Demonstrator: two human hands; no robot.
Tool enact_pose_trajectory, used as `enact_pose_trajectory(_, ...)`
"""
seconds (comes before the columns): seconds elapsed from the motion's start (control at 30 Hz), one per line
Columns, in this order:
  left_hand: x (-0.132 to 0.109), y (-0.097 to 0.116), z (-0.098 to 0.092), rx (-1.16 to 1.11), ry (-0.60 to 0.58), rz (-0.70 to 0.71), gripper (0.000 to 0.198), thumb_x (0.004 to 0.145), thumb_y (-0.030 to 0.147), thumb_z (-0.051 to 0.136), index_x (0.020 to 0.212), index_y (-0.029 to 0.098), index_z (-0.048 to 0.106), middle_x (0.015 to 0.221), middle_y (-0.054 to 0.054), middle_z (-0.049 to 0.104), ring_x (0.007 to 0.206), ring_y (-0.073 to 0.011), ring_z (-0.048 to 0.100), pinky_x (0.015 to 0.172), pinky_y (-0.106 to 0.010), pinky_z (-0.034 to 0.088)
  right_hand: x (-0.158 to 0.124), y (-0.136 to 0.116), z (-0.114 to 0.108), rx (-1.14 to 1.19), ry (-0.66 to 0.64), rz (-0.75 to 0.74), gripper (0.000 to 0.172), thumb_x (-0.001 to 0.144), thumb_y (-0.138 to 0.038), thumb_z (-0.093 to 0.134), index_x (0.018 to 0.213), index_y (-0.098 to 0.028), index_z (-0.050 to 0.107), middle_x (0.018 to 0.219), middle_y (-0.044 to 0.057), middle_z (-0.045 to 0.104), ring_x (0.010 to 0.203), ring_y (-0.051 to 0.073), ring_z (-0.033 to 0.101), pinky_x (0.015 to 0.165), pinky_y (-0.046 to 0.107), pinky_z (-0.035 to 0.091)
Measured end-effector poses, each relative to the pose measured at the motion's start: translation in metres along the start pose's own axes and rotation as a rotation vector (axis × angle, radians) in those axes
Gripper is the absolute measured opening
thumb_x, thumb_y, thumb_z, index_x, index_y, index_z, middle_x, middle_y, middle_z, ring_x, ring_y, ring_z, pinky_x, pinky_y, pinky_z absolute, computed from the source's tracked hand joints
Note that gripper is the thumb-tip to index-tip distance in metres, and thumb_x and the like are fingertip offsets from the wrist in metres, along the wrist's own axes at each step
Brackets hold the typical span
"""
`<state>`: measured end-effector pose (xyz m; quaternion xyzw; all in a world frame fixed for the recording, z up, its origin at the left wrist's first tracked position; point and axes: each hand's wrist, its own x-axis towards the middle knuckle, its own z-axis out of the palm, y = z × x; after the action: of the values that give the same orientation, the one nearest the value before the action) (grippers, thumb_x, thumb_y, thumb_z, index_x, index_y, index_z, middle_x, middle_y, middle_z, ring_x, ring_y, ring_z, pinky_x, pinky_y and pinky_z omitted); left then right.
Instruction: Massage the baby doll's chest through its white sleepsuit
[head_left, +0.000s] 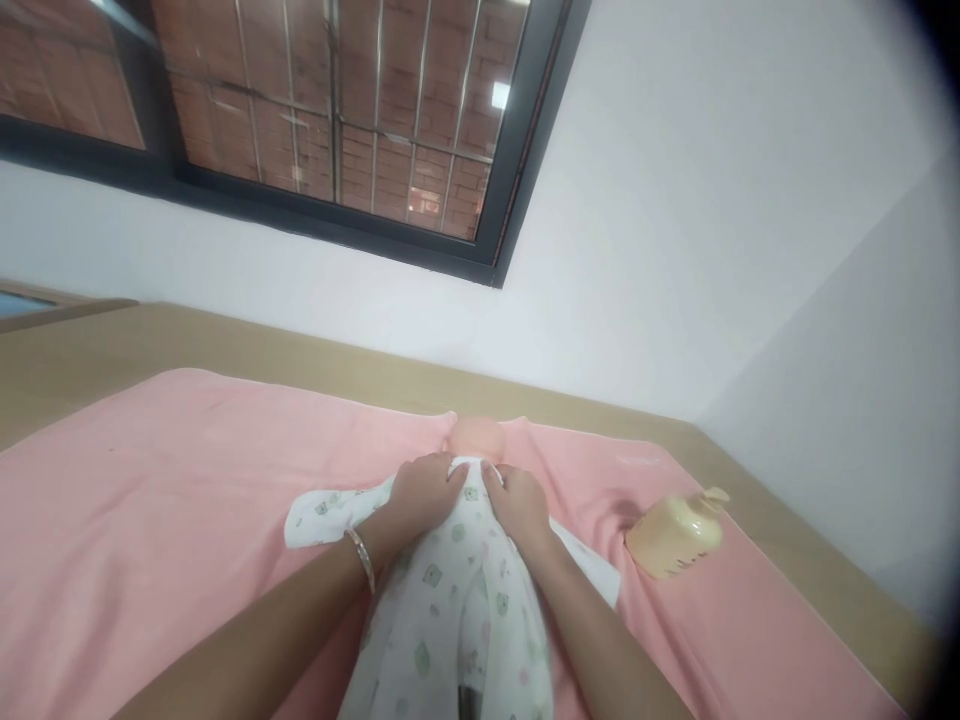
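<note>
A white long-sleeved baby garment (457, 560) with small green and grey prints lies in front of me, its lower part reaching down past the bottom of the view. My left hand (429, 492) is closed on its neckline from the left, the wrist wearing a bracelet (360, 558). From the right, my right hand (521, 500) pinches the same neckline, thumbs close together. Just beyond the collar shows a smooth, rounded peach-coloured shape (478, 437), like a doll's head, partly covered. One sleeve spreads out to each side; my forearms partly hide the garment.
A pink blanket (210, 470) covers most of the wooden surface (225, 335). On the right, a yellow bottle (679, 535) with a pump-like top lies tilted on the blanket. White walls and a dark-framed barred window (487, 262) stand behind.
</note>
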<state>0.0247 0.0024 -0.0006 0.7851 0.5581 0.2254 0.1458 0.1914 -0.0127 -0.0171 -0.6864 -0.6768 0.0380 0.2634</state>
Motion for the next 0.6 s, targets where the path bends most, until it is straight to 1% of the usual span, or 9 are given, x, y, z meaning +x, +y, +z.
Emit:
enact_pose_trajectory(0.1, -0.001, 0.001, -0.001, 0.006, -0.006, -0.009, 0.047, 0.091, 0.048, 0.024, 0.083, 0.019, 0.061, 0.090, -0.007, 0.067, 0.083, -0.0202, 0.060, 0.075, -0.031, 0.040, 0.001, 0.000, -0.004, -0.019, -0.035, 0.020, 0.061, 0.092, -0.055, 0.021, 0.063, -0.018, 0.059, 0.061, 0.005, 0.060, 0.055, 0.015, 0.049, 0.050, 0.024, 0.023)
enact_pose_trajectory(0.17, -0.001, 0.002, -0.002, 0.014, -0.009, -0.009, 0.046, 0.091, 0.047, 0.024, 0.083, 0.019, 0.061, 0.090, -0.007, 0.067, 0.082, -0.0204, 0.060, 0.075, -0.032, 0.040, 0.000, -0.002, -0.009, -0.030, -0.080, 0.031, 0.061, 0.092, -0.055, 0.020, 0.068, -0.017, 0.062, 0.067, 0.008, 0.063, 0.059, 0.016, 0.052, 0.052, 0.024, 0.025)
enact_pose_trajectory(0.27, -0.001, 0.004, -0.003, 0.045, -0.009, -0.009, 0.045, 0.092, 0.045, 0.025, 0.082, 0.020, 0.061, 0.089, -0.006, 0.067, 0.081, -0.0209, 0.059, 0.074, -0.033, 0.040, -0.005, -0.013, -0.019, -0.073, -0.148, 0.032, 0.062, 0.094, -0.053, 0.017, 0.079, -0.015, 0.064, 0.077, 0.011, 0.065, 0.067, 0.019, 0.057, 0.056, 0.026, 0.029)
enact_pose_trajectory(0.33, -0.002, 0.005, -0.004, 0.111, -0.005, -0.012, 0.045, 0.092, 0.042, 0.024, 0.082, 0.018, 0.062, 0.087, -0.008, 0.066, 0.080, -0.0217, 0.059, 0.073, -0.034, 0.040, -0.011, -0.023, -0.025, -0.132, -0.142, 0.013, 0.058, 0.094, -0.049, 0.019, 0.084, -0.014, 0.064, 0.082, 0.014, 0.065, 0.073, 0.021, 0.058, 0.059, 0.027, 0.031)
enact_pose_trajectory(0.43, -0.003, 0.010, -0.003, 0.240, 0.001, 0.075, 0.044, 0.093, 0.033, 0.024, 0.085, 0.014, 0.062, 0.084, -0.012, 0.065, 0.081, -0.0237, 0.058, 0.073, -0.036, 0.039, -0.016, -0.035, -0.031, -0.191, -0.094, -0.032, 0.054, 0.094, -0.049, 0.024, 0.087, -0.013, 0.064, 0.084, 0.016, 0.065, 0.079, 0.024, 0.058, 0.064, 0.028, 0.032)
enact_pose_trajectory(0.5, -0.006, 0.014, -0.002, 0.294, 0.014, 0.164, 0.038, 0.092, 0.025, 0.026, 0.087, 0.014, 0.062, 0.082, -0.013, 0.063, 0.083, -0.0248, 0.057, 0.075, -0.037, 0.037, -0.014, -0.035, -0.032, -0.176, -0.092, -0.015, 0.057, 0.093, -0.052, 0.023, 0.089, -0.013, 0.064, 0.086, 0.017, 0.065, 0.079, 0.024, 0.059, 0.064, 0.029, 0.033)
enact_pose_trajectory(0.53, -0.008, 0.016, -0.001, 0.312, 0.027, 0.189, 0.035, 0.091, 0.021, 0.027, 0.087, 0.014, 0.061, 0.082, -0.014, 0.062, 0.084, -0.0251, 0.056, 0.075, -0.038, 0.037, -0.011, -0.032, -0.032, -0.149, -0.116, 0.015, 0.060, 0.093, -0.054, 0.021, 0.090, -0.013, 0.065, 0.086, 0.017, 0.066, 0.079, 0.024, 0.059, 0.064, 0.029, 0.033)
enact_pose_trajectory(0.6, -0.010, 0.020, 0.001, 0.335, 0.053, 0.194, 0.033, 0.089, 0.018, 0.029, 0.086, 0.014, 0.061, 0.081, -0.014, 0.061, 0.084, -0.0255, 0.056, 0.074, -0.038, 0.036, -0.005, -0.024, -0.032, -0.061, -0.208, 0.089, 0.065, 0.093, -0.056, 0.016, 0.089, -0.014, 0.066, 0.087, 0.016, 0.067, 0.078, 0.023, 0.060, 0.061, 0.028, 0.033)
